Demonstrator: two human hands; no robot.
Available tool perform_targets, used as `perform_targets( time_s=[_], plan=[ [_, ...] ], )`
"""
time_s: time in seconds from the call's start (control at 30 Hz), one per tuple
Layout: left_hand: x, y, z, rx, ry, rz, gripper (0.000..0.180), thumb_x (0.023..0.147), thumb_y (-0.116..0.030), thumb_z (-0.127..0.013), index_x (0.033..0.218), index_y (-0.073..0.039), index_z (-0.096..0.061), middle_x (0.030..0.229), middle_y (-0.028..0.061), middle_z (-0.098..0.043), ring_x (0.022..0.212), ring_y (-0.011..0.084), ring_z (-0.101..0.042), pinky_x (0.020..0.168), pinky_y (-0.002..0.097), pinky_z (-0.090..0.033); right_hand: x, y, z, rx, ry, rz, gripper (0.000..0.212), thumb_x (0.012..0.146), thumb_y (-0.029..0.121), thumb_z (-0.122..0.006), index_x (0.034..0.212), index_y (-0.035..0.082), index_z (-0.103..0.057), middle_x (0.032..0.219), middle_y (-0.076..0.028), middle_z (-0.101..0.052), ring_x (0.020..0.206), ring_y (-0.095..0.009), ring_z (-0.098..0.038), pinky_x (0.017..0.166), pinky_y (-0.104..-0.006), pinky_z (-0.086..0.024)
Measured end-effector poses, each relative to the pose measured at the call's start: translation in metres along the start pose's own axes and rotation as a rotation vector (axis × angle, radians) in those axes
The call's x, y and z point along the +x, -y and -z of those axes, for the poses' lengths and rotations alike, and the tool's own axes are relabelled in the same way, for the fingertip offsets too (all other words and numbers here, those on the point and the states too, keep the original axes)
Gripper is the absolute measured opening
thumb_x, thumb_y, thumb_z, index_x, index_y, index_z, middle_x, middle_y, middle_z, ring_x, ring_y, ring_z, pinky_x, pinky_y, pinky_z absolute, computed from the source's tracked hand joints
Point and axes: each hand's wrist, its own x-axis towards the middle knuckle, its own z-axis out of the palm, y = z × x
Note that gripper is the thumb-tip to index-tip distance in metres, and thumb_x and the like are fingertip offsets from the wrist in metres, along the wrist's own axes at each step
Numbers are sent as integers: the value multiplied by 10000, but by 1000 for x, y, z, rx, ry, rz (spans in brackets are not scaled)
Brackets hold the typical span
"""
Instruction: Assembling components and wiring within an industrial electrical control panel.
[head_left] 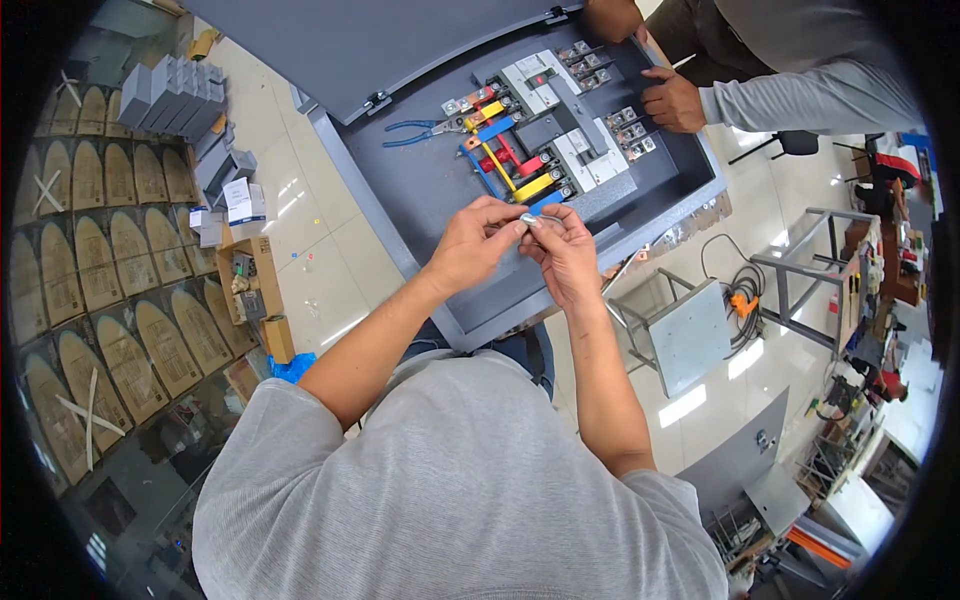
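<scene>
Over the near edge of a grey metal enclosure (372, 222), my left hand (475, 245) and my right hand (566, 255) meet fingertip to fingertip. Both pinch a small shiny metal piece (528, 220); its exact kind is too small to tell. Just beyond them, inside the enclosure, sits a pair of light-grey circuit breakers (590, 155) with a darker part between them. Red, yellow and blue busbars (536, 186) run along their left side. Blue-handled pliers (412, 132) lie on the enclosure floor, jaws toward the busbars.
A co-worker's hand (675, 100) rests on the enclosure's far right rim, with the other hand at the top. The grey door (370, 40) stands open at the far left. Stools (690, 335) and a coiled cable (745, 305) are right; cartons (245, 200) and a parts box (262, 275) left.
</scene>
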Motion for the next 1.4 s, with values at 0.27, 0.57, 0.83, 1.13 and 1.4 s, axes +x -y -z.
perform_targets(
  time_s=[0.27,0.57,0.83,1.13,1.4],
  plan=[
    [-3,6,1,-229,-3,150,292,923,-133,-692,1143,58,-661,1022,112,-693,895,161,-669,808,287,-546,9,-4,12,-165,16,-82,249,898,129,-726,1084,46,-583,856,-75,-718,703,-138,-687,621,-274,-556],
    [132,115,110,353,-407,398,130,820,-141,-692,856,-37,-761,782,108,-722,734,151,-683,674,290,-549,-1,-31,42,-1519,-274,688,269,842,191,-728,1067,68,-646,805,-79,-722,779,-253,-658,882,-393,-448],
    [200,164,131,260,-522,267,192,806,-201,-737,901,-37,-765,849,108,-740,683,178,-684,655,312,-543,5,-42,15,-1672,-457,590,239,833,246,-727,1009,95,-670,752,2,-712,798,-208,-653,930,-385,-400],
    [213,147,123,-22,-189,373,162,885,-109,-713,1005,-1,-726,854,36,-706,694,104,-624,574,252,-482,7,-45,13,-1631,-540,606,224,818,233,-732,989,97,-682,702,8,-685,739,-212,-637,886,-380,-417],
    [213,161,128,-541,-100,488,199,932,-128,-673,1122,-71,-658,967,28,-699,818,152,-665,691,285,-526,8,-45,12,-1618,-547,612,257,809,218,-749,1018,87,-673,712,7,-687,763,-204,-646,865,-360,-413]
  ],
)
